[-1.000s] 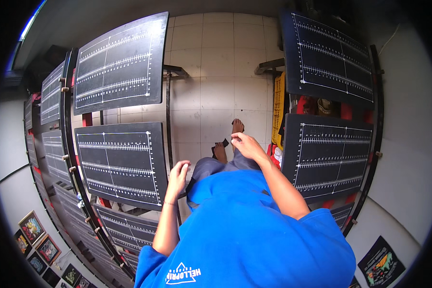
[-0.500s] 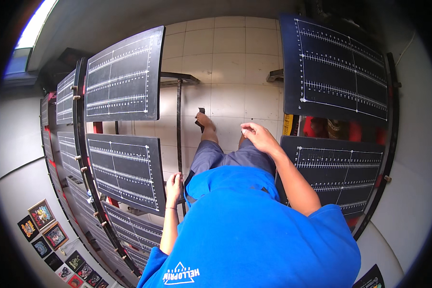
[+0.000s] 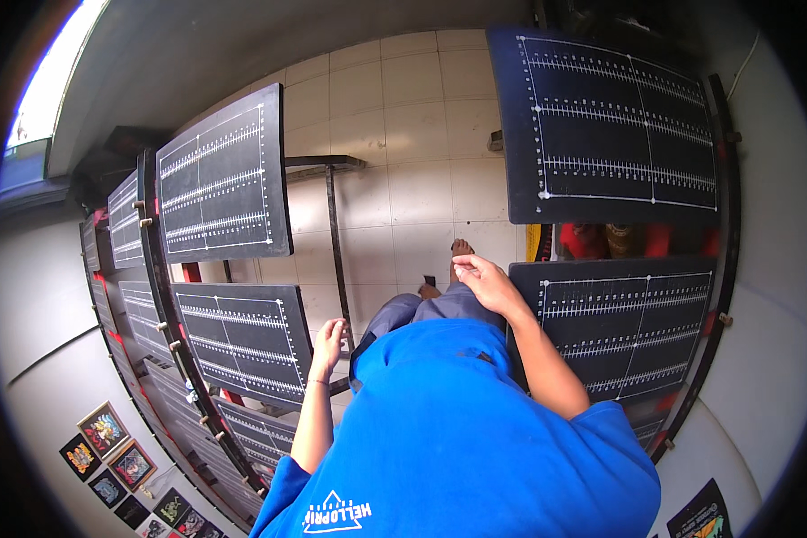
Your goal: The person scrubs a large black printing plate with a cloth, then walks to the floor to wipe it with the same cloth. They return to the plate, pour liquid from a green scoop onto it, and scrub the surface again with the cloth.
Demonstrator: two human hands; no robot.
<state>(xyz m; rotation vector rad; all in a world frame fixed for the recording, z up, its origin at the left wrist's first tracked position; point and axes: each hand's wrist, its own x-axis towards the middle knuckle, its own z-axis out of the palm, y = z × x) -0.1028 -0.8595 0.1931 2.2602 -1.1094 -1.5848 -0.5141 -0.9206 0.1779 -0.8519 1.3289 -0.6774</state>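
My left hand (image 3: 329, 346) hangs loosely curled at my left side, its fingers partly apart and nothing visible in them. Close beside it is the right edge of a black board (image 3: 242, 339) marked with white ruled scales. My right hand (image 3: 486, 285) is in front of my right thigh, thumb and fingers drawn together. A small pale spot shows at its fingertips, too small to name. To the right of that hand lies another black board with white scales (image 3: 614, 327), apart from the fingers.
I stand in an aisle of pale floor tiles (image 3: 412, 193) between two rows of boards. Farther ahead are a left board (image 3: 224, 175) and a right board (image 3: 610, 125). A dark metal frame (image 3: 336, 224) juts into the aisle at left. Framed pictures (image 3: 103, 429) hang at lower left.
I have stepped forward; a different foot now shows ahead. The left boards have shifted lower in view and the right ones slightly left. Both hands keep much the same pose.
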